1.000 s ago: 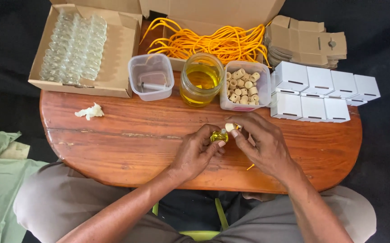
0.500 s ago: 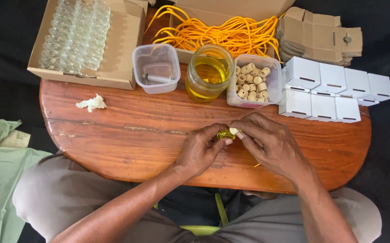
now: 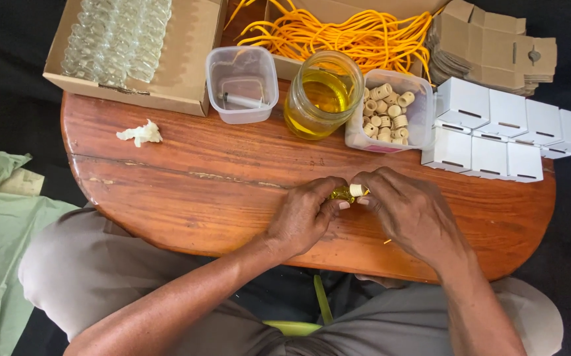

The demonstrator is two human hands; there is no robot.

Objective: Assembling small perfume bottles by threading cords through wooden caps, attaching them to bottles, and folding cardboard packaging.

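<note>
Pinching a small yellow-filled glass vial (image 3: 342, 194) at frame centre, left hand (image 3: 304, 216) closed around it; right hand (image 3: 409, 212) fingertips grip its pale cork stopper (image 3: 358, 190).

Worn wooden table (image 3: 167, 178) (rounded ends), dark floor (image 3: 8, 39), daylight

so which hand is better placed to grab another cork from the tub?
Right, likely. The right hand sits almost directly below the cork tub; the left hand grips the small bottle.
</note>
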